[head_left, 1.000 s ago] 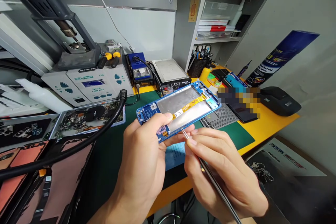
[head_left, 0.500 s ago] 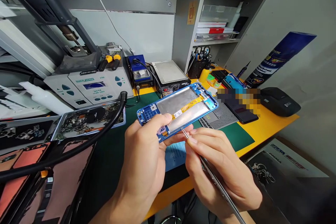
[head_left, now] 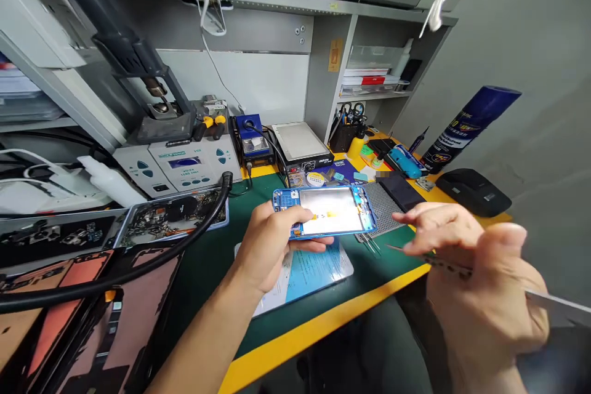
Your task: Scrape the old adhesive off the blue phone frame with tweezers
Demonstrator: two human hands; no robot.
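Observation:
My left hand (head_left: pixel 277 240) is closed on a blue phone frame (head_left: pixel 335 221), thumb pressed on its inner face and fingers beneath. The frame lies nearly level, its bare metal middle glaring in the light, with small circuit boards at both ends. A small piece of orange flex cable (head_left: pixel 314 217) shows near my thumb. To the right, apart from the frame, my right hand (head_left: pixel 480 271) is closed around metal tweezers (head_left: pixel 551 303). Their thin tip pokes out past my fingers on the left; the hand is somewhat blurred. Below the frame lies a blue and white sheet (head_left: pixel 318 274).
A black hose (head_left: pixel 203 237) arches across the left side, in front of a hot-air station (head_left: pixel 189 163). Phone back panels (head_left: pixel 133 308) lie at the left. A perforated pad (head_left: pixel 385 212), a dark phone (head_left: pixel 401 191) and a tall blue spray can (head_left: pixel 466 129) are at the right.
My right hand, with the tweezers, has pulled away from the frame's edge to the right. The frame has turned flatter and moved lower in view; the camera view has shifted too.

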